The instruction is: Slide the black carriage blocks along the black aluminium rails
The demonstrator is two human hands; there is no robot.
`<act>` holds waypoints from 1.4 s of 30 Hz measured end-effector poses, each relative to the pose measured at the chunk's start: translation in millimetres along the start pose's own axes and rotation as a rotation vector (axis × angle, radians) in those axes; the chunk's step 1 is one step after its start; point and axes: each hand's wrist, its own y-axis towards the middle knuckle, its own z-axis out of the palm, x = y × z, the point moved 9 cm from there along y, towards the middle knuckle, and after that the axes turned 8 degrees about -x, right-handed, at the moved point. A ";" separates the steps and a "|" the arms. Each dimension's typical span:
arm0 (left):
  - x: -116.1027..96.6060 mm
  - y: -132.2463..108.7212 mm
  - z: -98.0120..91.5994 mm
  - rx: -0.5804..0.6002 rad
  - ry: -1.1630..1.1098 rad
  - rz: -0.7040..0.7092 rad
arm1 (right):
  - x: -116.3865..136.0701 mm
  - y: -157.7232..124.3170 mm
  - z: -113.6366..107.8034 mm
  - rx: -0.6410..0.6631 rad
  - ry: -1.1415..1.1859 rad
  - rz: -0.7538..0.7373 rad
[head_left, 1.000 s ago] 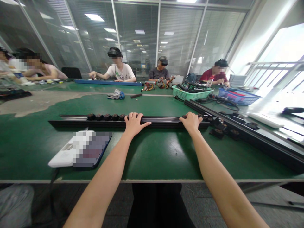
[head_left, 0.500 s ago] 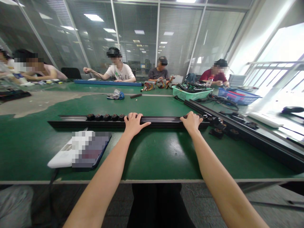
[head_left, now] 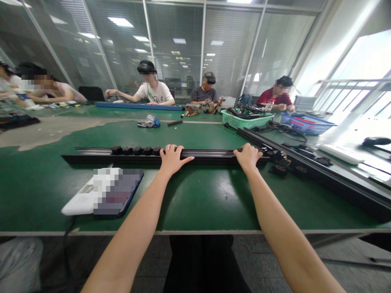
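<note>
A long black channel-shaped rail (head_left: pixel 210 158) lies crosswise on the green table in front of me. My left hand (head_left: pixel 172 160) rests over its middle, fingers curled over the far edge and thumb stretched along the near side. Left of that hand, several small round black parts (head_left: pixel 138 150) sit in a row in the rail. Toward the rail's right end, my right hand (head_left: pixel 248 158) is closed over the channel. A small black part (head_left: pixel 240 149) shows at its fingers, mostly hidden by them.
A second long black rail (head_left: pixel 330 179) lies slanted at right, with loose black parts (head_left: pixel 278 170) beside it. A phone (head_left: pixel 130 191) and white device (head_left: pixel 77 203) lie front left. Beyond are a cloth (head_left: pixel 149 121), green basket (head_left: pixel 246 121), blue basket (head_left: pixel 308 125) and several co-workers.
My right hand has shifted slightly to the right along the rail, the small black part with it. My left hand stays in place. A co-worker's hand across the table has moved slightly.
</note>
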 end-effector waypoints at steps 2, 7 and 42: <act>-0.1 0.0 -0.1 0.003 0.001 -0.001 | -0.5 0.2 -0.2 -0.006 -0.005 0.000; 0.2 0.1 0.7 -0.002 -0.007 0.000 | -3.4 1.5 1.0 -0.009 -0.008 0.011; 0.3 0.4 0.3 -0.012 0.009 -0.003 | -20.8 8.1 0.6 -0.059 -0.024 0.088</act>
